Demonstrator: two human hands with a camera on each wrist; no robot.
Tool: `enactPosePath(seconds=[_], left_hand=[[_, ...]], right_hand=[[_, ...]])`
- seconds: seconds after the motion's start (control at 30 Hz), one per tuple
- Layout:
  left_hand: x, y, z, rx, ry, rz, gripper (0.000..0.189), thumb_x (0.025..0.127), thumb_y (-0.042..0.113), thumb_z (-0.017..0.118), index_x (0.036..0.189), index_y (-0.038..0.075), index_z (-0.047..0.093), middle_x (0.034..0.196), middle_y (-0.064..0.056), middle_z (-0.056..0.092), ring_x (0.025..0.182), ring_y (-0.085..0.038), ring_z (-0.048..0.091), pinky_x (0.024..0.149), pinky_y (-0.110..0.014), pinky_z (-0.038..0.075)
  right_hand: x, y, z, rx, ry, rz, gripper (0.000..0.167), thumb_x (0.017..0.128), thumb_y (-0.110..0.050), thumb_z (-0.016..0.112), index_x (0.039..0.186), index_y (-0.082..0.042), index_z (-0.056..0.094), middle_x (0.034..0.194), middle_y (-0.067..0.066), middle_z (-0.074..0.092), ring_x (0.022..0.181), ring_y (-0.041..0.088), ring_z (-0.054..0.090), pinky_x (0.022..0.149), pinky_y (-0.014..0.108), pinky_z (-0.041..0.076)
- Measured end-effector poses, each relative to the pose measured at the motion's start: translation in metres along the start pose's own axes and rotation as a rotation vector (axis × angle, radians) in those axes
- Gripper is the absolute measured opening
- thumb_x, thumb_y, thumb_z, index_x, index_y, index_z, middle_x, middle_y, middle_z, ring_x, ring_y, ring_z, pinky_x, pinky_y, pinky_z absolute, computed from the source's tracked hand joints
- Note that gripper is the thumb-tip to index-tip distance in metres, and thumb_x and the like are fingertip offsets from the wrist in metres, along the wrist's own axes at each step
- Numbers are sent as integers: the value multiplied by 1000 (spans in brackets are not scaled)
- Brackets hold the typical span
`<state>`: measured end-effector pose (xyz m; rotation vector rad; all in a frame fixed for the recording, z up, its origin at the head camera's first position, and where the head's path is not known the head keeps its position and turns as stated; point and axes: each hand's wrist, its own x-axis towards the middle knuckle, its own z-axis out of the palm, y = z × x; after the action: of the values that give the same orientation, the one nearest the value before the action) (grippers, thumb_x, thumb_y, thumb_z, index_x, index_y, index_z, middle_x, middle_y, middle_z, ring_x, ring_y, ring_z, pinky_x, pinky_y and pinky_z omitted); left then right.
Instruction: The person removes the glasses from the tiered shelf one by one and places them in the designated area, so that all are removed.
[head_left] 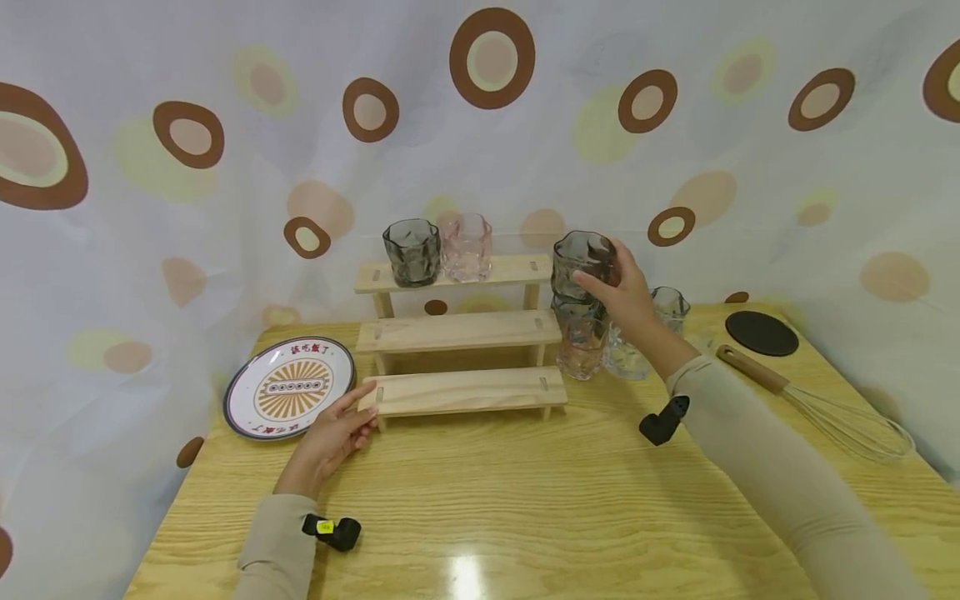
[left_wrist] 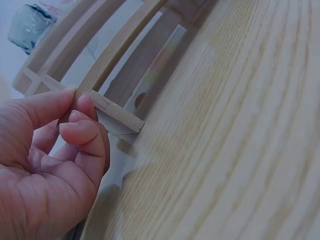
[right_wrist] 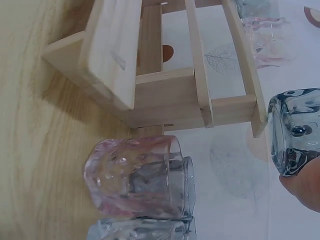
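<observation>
In the head view my right hand (head_left: pixel 633 292) grips a grey glass (head_left: pixel 572 265), held up just off the right end of the top step of a three-tier wooden rack (head_left: pixel 465 393). The right wrist view shows that glass (right_wrist: pixel 295 132) close to the step's end, with a fingertip against it. My left hand (head_left: pixel 330 442) pinches the left end of the lowest step, thumb and fingers (left_wrist: pixel 82 132) around its edge. On the top step another grey glass (head_left: pixel 412 257) stands beside a pink glass (head_left: pixel 468 254).
Right of the rack, a pink-tinted glass (head_left: pixel 579 354) with a bluish rim at its top stands beside clear glasses (head_left: pixel 626 358). A patterned plate (head_left: pixel 242 392) lies at left. Farther right are a whisk (head_left: pixel 761 371) and a dark round mat (head_left: pixel 761 333). A patterned curtain hangs behind.
</observation>
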<state>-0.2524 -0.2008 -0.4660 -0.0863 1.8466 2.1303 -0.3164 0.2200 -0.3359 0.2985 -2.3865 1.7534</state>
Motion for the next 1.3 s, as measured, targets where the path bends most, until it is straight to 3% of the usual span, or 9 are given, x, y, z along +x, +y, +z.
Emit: enactPosePath(seconds=[0.23, 0.53, 0.7, 0.77, 0.93, 1.1, 1.2, 1.3], left_hand=[[1, -1, 0, -20, -14, 1, 57, 97, 4, 50, 149, 11, 29, 74, 1, 59, 61, -6, 46, 51, -15, 38], [1, 0, -1, -34, -13, -5, 57, 97, 3, 50, 150, 11, 28, 73, 1, 59, 60, -5, 47, 50, -15, 38], [1, 0, -1, -37, -25, -2, 58, 97, 4, 51, 150, 10, 27, 74, 1, 59, 61, -6, 46, 50, -15, 38], [1, 0, 0, -36, -28, -2, 58, 97, 4, 51, 150, 10, 27, 74, 1, 60, 61, -6, 46, 50, -15, 38], [0, 0, 0, -31, -31, 0, 58, 97, 4, 50, 150, 10, 26, 74, 1, 59, 61, -6, 46, 49, -15, 38], [0, 0, -1, -23, -32, 6, 58, 97, 5, 50, 150, 10, 26, 74, 1, 59, 61, -5, 46, 49, -15, 38], [0, 0, -1, -16, -37, 8, 58, 97, 5, 50, 150, 10, 26, 75, 1, 58, 62, -5, 46, 50, -15, 38], [0, 0, 0, -12, -43, 8, 58, 98, 4, 50, 150, 10, 26, 75, 1, 58, 62, -5, 46, 50, -15, 38]], right_hand=[[-27, 12, -14, 15, -48, 8, 81, 92, -29, 63, 152, -15, 11, 151, 15, 23, 139, 30, 24, 107, 49, 28], [-49, 27, -21, 38, -52, -35, 70, 93, -21, 62, 148, -10, 21, 146, 16, 31, 137, 31, 29, 107, 46, 30], [-62, 35, -23, -3, -36, 57, 83, 92, -29, 63, 153, -13, 9, 148, 17, 26, 137, 30, 26, 109, 46, 26], [-68, 39, -23, -32, -33, 101, 87, 92, -32, 62, 153, -15, 3, 141, 17, 31, 131, 27, 33, 104, 40, 32], [-83, 50, -20, -13, -72, 132, 86, 93, -27, 62, 153, -13, 3, 132, 16, 36, 119, 23, 40, 88, 24, 41], [-93, 60, -17, 54, -111, 154, 87, 91, -22, 65, 152, -7, 4, 147, 20, 26, 135, 35, 29, 98, 33, 41], [-98, 67, -15, 84, -123, 165, 87, 91, -19, 65, 151, -5, 3, 149, 20, 24, 137, 37, 25, 98, 28, 41], [-102, 75, -13, 115, -125, 160, 79, 91, -14, 64, 148, -2, 11, 145, 22, 28, 133, 37, 31, 90, 19, 44]])
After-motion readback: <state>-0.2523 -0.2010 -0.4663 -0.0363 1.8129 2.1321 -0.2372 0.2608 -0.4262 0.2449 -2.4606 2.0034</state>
